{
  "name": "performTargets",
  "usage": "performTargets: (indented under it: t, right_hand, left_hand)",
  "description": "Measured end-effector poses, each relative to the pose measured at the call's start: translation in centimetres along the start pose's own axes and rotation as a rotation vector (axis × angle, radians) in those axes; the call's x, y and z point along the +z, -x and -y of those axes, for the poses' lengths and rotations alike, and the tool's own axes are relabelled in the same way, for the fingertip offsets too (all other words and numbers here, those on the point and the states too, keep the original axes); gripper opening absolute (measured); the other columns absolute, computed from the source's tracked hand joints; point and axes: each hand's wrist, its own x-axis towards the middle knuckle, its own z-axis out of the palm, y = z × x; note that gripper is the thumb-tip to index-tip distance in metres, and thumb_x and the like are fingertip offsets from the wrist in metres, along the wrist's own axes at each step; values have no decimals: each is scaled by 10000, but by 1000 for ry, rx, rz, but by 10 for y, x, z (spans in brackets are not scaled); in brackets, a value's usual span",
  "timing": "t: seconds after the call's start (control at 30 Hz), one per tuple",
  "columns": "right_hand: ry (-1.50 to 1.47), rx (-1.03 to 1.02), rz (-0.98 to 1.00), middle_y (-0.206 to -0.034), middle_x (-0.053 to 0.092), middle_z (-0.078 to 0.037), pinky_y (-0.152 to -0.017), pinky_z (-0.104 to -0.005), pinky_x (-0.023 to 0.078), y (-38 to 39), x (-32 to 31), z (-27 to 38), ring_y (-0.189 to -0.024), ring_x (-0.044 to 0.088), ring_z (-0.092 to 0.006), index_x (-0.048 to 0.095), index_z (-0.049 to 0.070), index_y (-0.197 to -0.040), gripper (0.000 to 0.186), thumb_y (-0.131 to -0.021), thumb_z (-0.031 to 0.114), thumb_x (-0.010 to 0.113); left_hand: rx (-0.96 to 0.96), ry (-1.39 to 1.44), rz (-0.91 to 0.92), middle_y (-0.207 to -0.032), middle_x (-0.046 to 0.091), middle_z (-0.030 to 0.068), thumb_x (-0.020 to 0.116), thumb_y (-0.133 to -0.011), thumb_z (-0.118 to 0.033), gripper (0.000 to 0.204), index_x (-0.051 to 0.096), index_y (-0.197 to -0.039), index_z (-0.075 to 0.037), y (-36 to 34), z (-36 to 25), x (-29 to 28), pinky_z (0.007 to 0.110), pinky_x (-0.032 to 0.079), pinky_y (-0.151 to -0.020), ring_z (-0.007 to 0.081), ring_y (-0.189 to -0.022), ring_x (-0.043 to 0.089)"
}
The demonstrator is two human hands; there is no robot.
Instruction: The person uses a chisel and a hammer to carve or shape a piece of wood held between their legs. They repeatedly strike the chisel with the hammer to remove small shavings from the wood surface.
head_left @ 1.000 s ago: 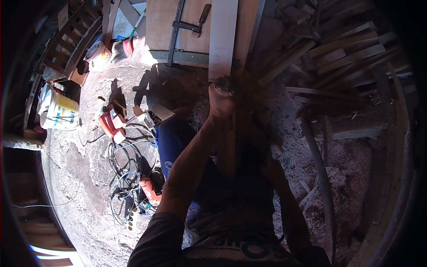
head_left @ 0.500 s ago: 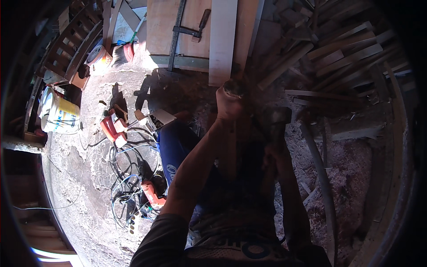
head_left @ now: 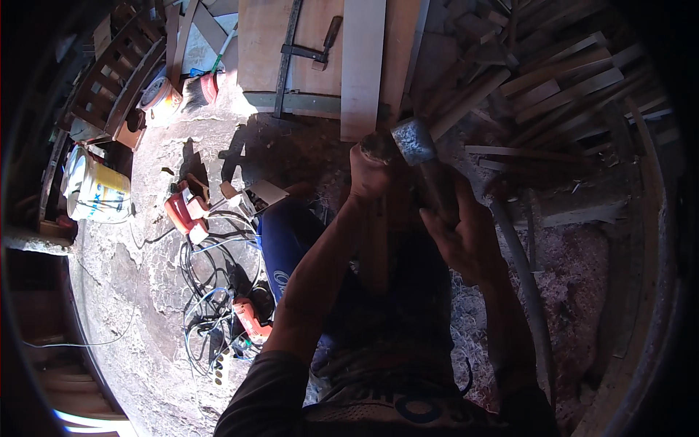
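My left hand (head_left: 370, 175) is wrapped round the upright handle of what looks like a chisel (head_left: 378, 148); its rough round top shows above the fist, and its blade is hidden. A hammer (head_left: 413, 142) with a pale, worn metal head is gripped by its thick dark handle in my right hand (head_left: 466, 233). The hammer head hangs just right of the handle's top, close to it. Below the left fist, a narrow wooden piece (head_left: 375, 251) runs between my legs, mostly in shadow.
Ahead lie wide boards (head_left: 362, 65) with a bar clamp (head_left: 306, 51) on them. Wood offcuts (head_left: 561, 95) pile up at the far right. On the left floor are tangled cables (head_left: 207, 269), a red power tool (head_left: 251, 318), another red tool (head_left: 186, 211) and a white bucket (head_left: 98, 186).
My right hand has risen and moved forward with the hammer, bringing its head up and left beside the chisel handle's top. The left hand has barely shifted.
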Motion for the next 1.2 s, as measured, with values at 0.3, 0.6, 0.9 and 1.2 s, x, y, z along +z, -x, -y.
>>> performTargets:
  t: [0.3,0.6,0.9,1.2]
  right_hand:
    - [148,-230,-62,-1168,640,-254,-800,-443,580,-25,-18,24,-1015,682,-395,345,82,-1475,636,-918,99,651]
    - [226,-145,-18,-1237,629,-232,-983,-449,489,-28,-22,29,-1114,647,-403,383,65,-1463,558,-961,175,598]
    - [618,-27,215,-1112,649,-222,-734,-458,587,-21,-8,4,-865,699,-385,395,52,-1401,576,-889,114,651]
    - [261,-261,-132,-906,694,-162,-728,-405,548,-51,-50,56,-834,722,-285,353,84,-1485,655,-902,86,652]
  left_hand:
    - [-144,193,-128,-823,720,39,738,-790,-97,135,690,-870,1,-2,-2,8,278,526,-674,98,-763,661]
    - [-78,150,-59,-938,701,9,713,-797,-36,195,673,-984,3,2,11,3,267,520,-719,93,-824,639]
    - [118,53,36,-1011,712,84,735,-753,-104,299,683,-1034,-17,0,23,4,328,528,-849,189,-923,685]
    - [-136,101,-52,-797,688,8,703,-800,-51,69,686,-862,-27,-22,14,10,261,507,-653,92,-744,628]
